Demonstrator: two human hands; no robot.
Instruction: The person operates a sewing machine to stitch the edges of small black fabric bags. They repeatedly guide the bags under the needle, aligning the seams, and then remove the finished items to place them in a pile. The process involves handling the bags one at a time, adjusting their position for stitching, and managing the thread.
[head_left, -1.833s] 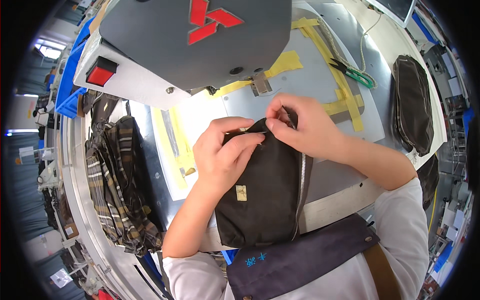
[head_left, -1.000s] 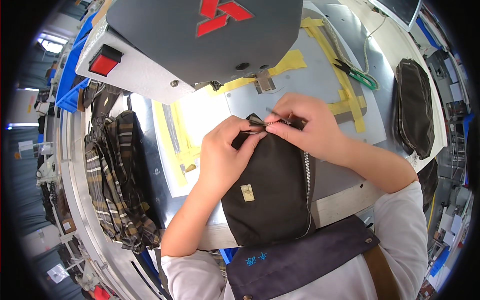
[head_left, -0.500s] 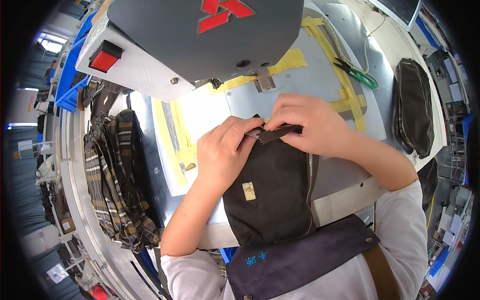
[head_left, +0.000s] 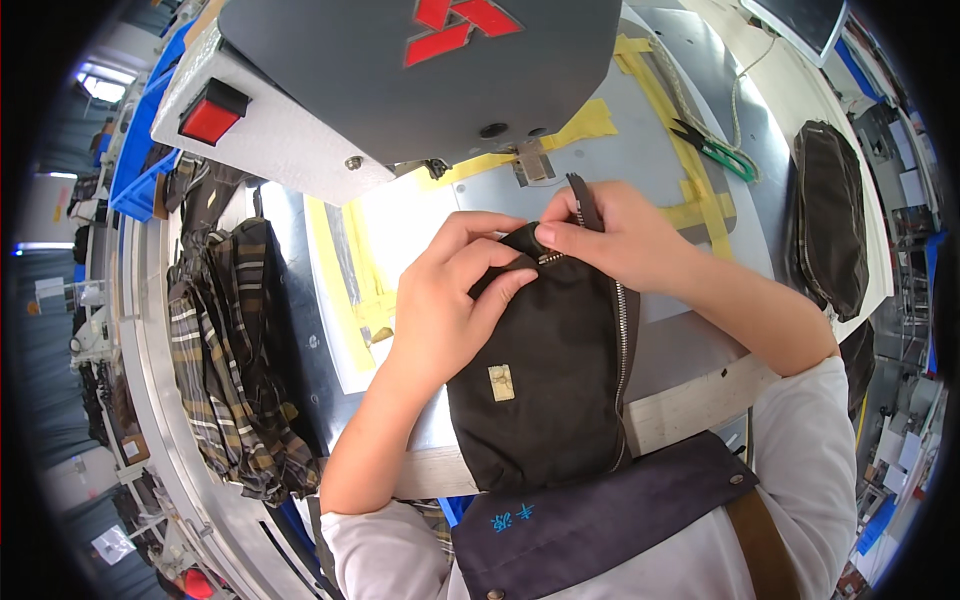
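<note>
edging the dark fabric pouch (head_left: 555, 350), a silvery zipper (head_left: 623, 345) curves downward.

We see bundled brown plaid cloth (head_left: 225, 365) at left, a blue plastic bin (head_left: 143, 198) upper left, and green-handled, black-bladed snips (head_left: 730, 158) upper right.

Just below your fingers (head_left: 462, 224), toward your body, runs the pale edge of your worktable (head_left: 690, 395), and bright light washes out its top just left of them. Well off to their left, gray-blue curtains (head_left: 60, 400) hang, with a glowing strip light (head_left: 48, 247) and, farther beyond, a bright panel (head_left: 100, 90), window or lamp, you can't tell. Well right of your fingers, a yellow line (head_left: 862, 415) runs past dim, cluttered shelving (head_left: 908, 220).
</note>
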